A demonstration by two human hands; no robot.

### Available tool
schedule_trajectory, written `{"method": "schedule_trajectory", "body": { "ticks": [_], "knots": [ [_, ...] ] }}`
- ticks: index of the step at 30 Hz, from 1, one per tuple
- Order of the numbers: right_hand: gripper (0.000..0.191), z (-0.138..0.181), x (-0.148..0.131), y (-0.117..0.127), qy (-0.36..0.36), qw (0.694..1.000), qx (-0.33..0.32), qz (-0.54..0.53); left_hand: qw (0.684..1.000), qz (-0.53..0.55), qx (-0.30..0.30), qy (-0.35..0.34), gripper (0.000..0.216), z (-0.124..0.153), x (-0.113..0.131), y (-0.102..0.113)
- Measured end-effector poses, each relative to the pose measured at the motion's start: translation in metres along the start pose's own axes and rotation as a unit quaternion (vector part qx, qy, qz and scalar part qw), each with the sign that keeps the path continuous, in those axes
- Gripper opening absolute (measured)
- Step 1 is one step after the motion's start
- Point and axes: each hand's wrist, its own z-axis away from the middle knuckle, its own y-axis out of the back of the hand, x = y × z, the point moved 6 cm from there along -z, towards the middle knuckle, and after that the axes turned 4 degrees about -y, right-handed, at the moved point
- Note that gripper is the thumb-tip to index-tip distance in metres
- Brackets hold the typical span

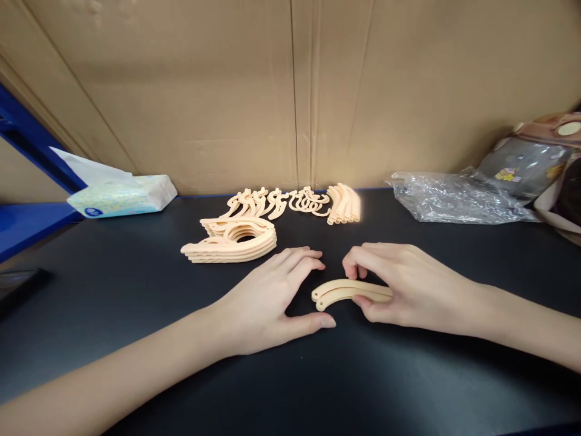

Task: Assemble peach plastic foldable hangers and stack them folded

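Note:
My right hand (399, 290) is closed around two curved, peach-coloured plastic arms (338, 292) that lie on the black table (136, 339), thumb under them and fingers over. My left hand (276, 300) rests flat on the table just left of those pieces, fingers stretched out and holding nothing. Behind my left hand sits a stack of assembled peach plastic hangers (233, 241). Farther back lie a row of hook pieces (272, 203) and a bundle of curved arms (344, 204).
A cardboard wall (290, 91) closes the back of the table. A tissue pack (120, 195) lies at the back left beside a blue frame (27, 139). Crumpled clear plastic (449, 197) and a bag (535, 163) sit at the back right.

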Motion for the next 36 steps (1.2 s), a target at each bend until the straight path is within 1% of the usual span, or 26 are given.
{"method": "schedule_trajectory", "body": {
  "ticks": [2,4,9,12,18,21,22,23,25,27,29,31,32,34,36],
  "knots": [
    [0.018,0.001,-0.006,-0.002,0.02,1.0,0.015,-0.004,1.0,0.013,0.01,-0.008,0.043,0.001,0.001,0.001],
    [0.017,0.001,-0.011,-0.004,0.035,0.999,0.025,-0.013,0.999,0.022,0.016,-0.017,0.032,0.001,0.003,0.003],
    [0.014,0.003,-0.015,-0.007,0.058,0.997,0.029,-0.043,0.998,0.027,-0.003,-0.054,0.012,0.001,0.01,0.003],
    [0.013,0.004,-0.014,-0.009,0.066,0.996,0.023,-0.05,0.998,0.027,-0.005,-0.059,0.009,0.001,0.012,0.004],
    [0.009,0.005,-0.014,-0.009,0.09,0.995,0.011,-0.047,0.998,0.017,0.0,-0.065,0.01,0.001,0.012,0.004],
    [0.018,0.001,-0.008,-0.002,0.095,0.994,0.012,-0.06,0.998,0.009,0.003,-0.065,0.012,0.0,0.012,0.004],
    [0.019,-0.003,-0.004,0.003,0.089,0.994,0.027,-0.061,0.998,0.007,0.005,-0.065,0.012,0.0,0.012,0.005],
    [0.02,-0.008,0.003,0.009,0.079,0.995,0.036,-0.057,0.998,0.005,0.005,-0.065,0.012,-0.001,0.012,0.005],
    [0.018,-0.022,0.018,0.023,0.06,0.994,0.081,-0.035,0.998,0.004,0.002,-0.066,0.011,-0.001,0.013,0.005],
    [0.016,-0.042,0.035,0.034,0.049,0.993,0.106,0.019,0.998,0.008,-0.003,-0.066,0.009,-0.002,0.013,0.005],
    [0.019,-0.067,0.052,0.039,0.028,0.989,0.113,0.088,0.998,0.013,-0.003,-0.064,0.009,-0.001,0.013,0.005],
    [0.023,-0.092,0.066,0.04,0.015,0.982,0.106,0.157,0.998,0.018,0.0,-0.06,0.014,0.0,0.011,0.006],
    [0.025,-0.104,0.072,0.037,0.012,0.98,0.092,0.176,0.998,0.02,0.0,-0.058,0.019,0.001,0.01,0.007],
    [0.023,-0.125,0.08,0.03,0.016,0.979,0.052,0.195,0.998,0.022,-0.001,-0.053,0.025,0.002,0.008,0.007],
    [0.02,-0.141,0.085,0.024,0.019,0.979,0.029,0.199,0.998,0.022,-0.005,-0.055,0.025,0.003,0.007,0.007]
  ]
}}
